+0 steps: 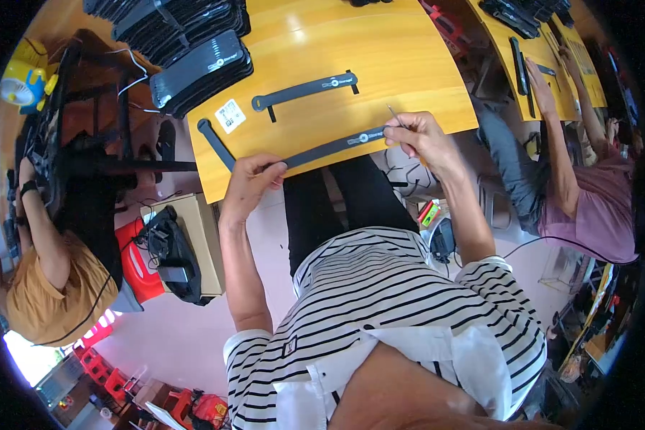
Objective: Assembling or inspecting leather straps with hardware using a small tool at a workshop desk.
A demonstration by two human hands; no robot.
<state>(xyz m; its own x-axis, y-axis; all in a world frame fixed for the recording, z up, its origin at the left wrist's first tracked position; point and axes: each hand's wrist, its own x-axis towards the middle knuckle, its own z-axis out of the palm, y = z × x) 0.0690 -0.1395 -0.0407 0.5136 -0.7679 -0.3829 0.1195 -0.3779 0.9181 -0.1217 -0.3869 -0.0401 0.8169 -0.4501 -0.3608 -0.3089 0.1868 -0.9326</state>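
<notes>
A long black strap point(335, 145) with white printing stretches between my hands at the near edge of the yellow table. My left hand point(252, 183) pinches its left end between thumb and fingers. At the strap's right end, my right hand point(424, 145) is closed on it. A thin metal tool point(394, 115) also sticks out of that hand; its kind I cannot make out. Farther in lies another black strap point(304, 90) with a round-holed end, across two short black strips point(271, 113). One more dark strap point(216, 142) lies beside my left hand, partly hidden.
Stacks of black straps point(203, 72) stand at the table's far left, near a white printed label point(230, 116). People sit on both sides, one in mustard point(64, 290), one in mauve point(588, 204). A cardboard box point(208, 247) and red stool point(132, 261) are at my left.
</notes>
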